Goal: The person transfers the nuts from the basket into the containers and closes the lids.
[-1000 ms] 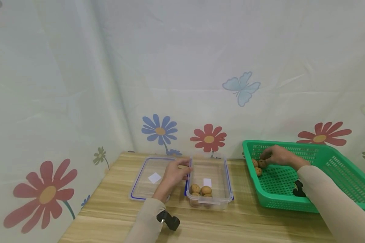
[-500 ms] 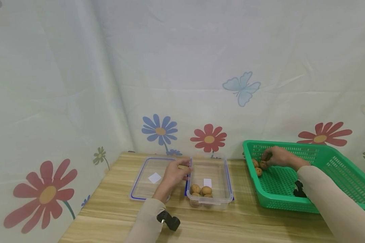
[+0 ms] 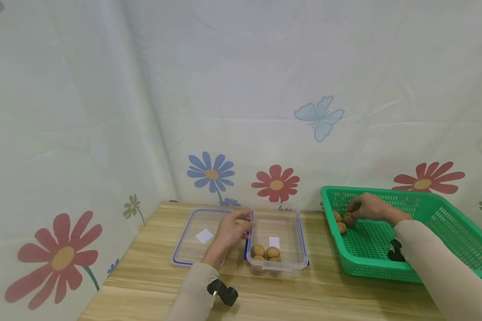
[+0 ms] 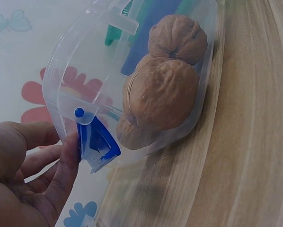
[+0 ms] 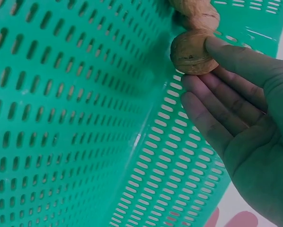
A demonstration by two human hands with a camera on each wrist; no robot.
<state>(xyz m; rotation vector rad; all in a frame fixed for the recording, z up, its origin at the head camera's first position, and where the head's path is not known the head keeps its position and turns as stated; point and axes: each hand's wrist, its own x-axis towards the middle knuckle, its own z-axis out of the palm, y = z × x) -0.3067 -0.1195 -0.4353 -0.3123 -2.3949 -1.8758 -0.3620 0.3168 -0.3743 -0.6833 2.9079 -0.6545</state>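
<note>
My right hand reaches into the green basket and pinches a walnut between thumb and fingers. Other walnuts lie close by, at the basket's left wall. My left hand holds the left side of a clear plastic container. In the left wrist view its fingertips are against the container's edge, next to a blue latch. Several walnuts sit in the container's near end.
A clear lid with a blue seal lies on the wooden table, left of the container. A white label shows on the container. Behind the table hangs a flower-printed curtain.
My right hand has shifted very slightly to the right in the basket, with the walnut at its fingertips. The left hand and the container stay as they were.
</note>
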